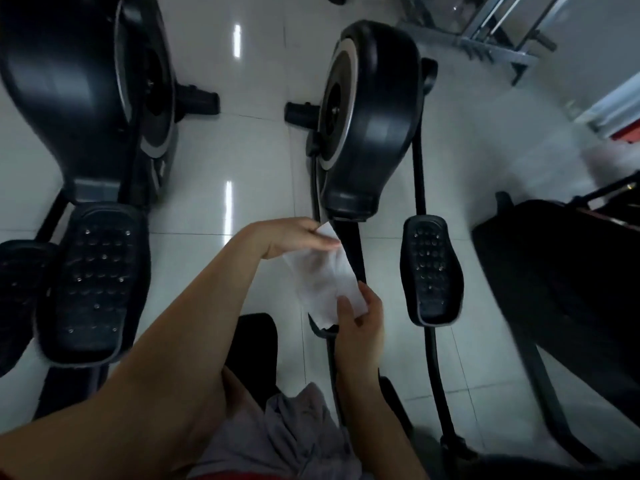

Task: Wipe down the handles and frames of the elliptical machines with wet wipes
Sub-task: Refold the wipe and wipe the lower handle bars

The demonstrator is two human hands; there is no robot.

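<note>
Both hands on the wet wipe (323,282), stretched out over the near pedal of the right elliptical machine (367,116): left hand (294,237) pinches its top edge, right hand (360,317) pinches the bottom corner. Second elliptical machine (79,98) stands to the left on the white tiled floor (225,161).

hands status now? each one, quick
Left hand: pinching the top edge of the wet wipe.
Right hand: pinching the wipe's lower edge; the wipe is stretched between both hands.
</note>
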